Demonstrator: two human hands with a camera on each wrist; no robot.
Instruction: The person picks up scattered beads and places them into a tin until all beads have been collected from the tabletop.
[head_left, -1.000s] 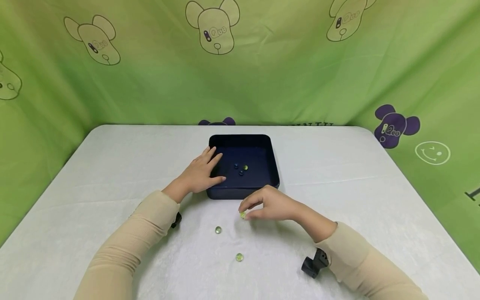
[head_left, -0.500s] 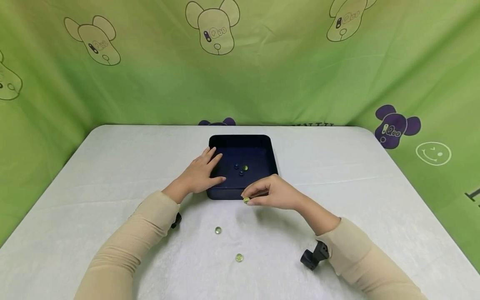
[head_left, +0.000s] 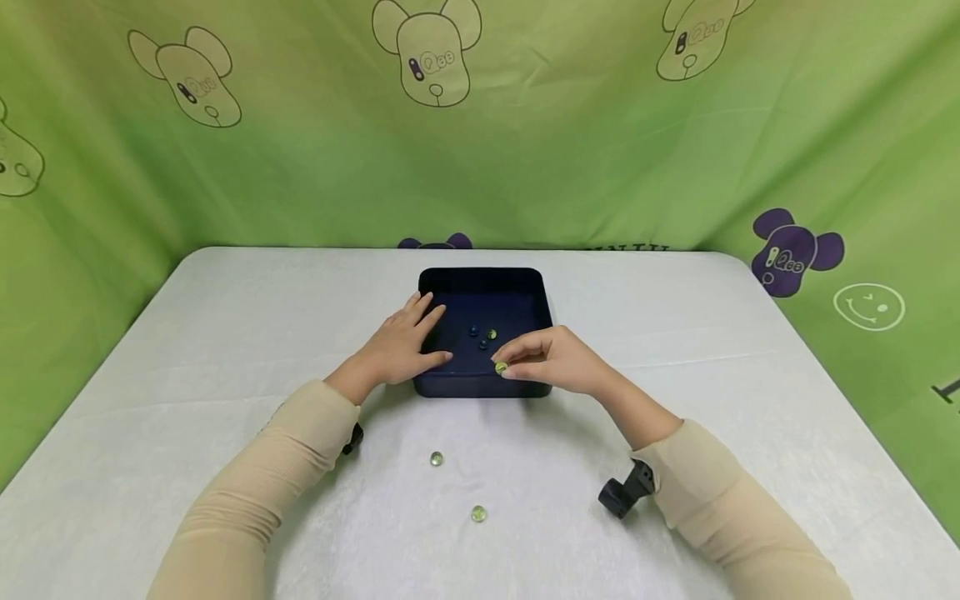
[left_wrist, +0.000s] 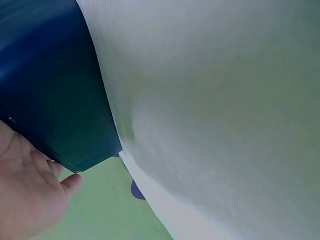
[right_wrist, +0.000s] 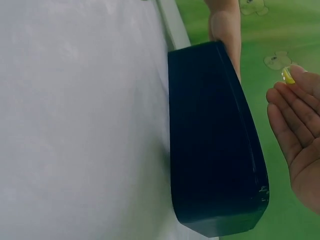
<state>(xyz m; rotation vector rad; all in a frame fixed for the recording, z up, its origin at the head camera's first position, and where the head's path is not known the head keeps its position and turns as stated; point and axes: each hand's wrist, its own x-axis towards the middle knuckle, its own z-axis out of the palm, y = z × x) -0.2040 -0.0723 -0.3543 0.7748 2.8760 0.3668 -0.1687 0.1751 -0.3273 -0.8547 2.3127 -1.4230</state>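
Observation:
A yellow-green glass marble (head_left: 501,367) is pinched between the thumb and fingertips of my right hand (head_left: 558,360), above the near rim of a dark blue square box (head_left: 480,387). In the right wrist view the same hand (right_wrist: 305,120) holds it higher than the box wall (right_wrist: 215,140). My left hand (head_left: 397,343) lies spread over the box's left rim, fingers straight. Inside the box are a green marble (head_left: 492,334) and two dark blue ones, one of them a blue marble (head_left: 474,331). The left wrist view shows only part of my left hand (left_wrist: 35,190) beside the box.
Two more green marbles lie on the white cloth in front of the box, a nearer marble (head_left: 479,514) and a farther marble (head_left: 437,458). Behind the white table (head_left: 300,283) hangs a green printed curtain (head_left: 300,167).
My right hand has lifted the green marble from near the cloth and carried it forward over the box's near rim. My left hand and the other marbles stay in place.

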